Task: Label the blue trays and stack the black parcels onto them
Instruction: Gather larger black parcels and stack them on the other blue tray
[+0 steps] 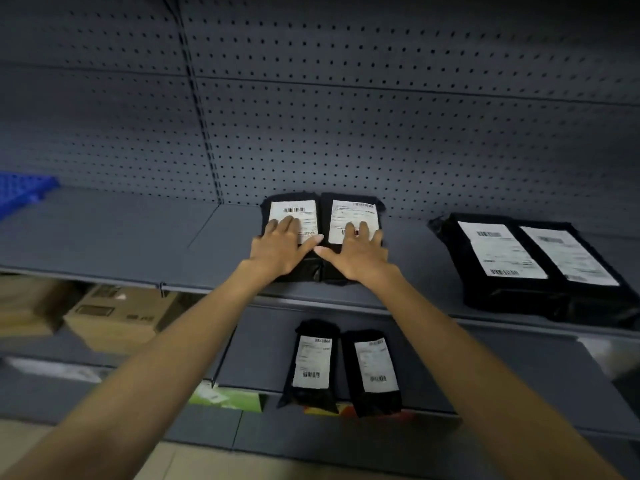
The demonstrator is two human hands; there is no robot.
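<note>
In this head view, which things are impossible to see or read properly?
Head view: blue tray, cut off by the left edge; any label unseen.
Print on parcel labels: too small, blurred.
The two middle parcels: near ends hidden under the left hand and right hand.
Markings on the cardboard box below: blurred.

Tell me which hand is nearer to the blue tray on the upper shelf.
Left. The left hand lies flat on the left black parcel, the blue tray far to its left; the right hand lies on the neighbouring parcel, farther away.
</note>
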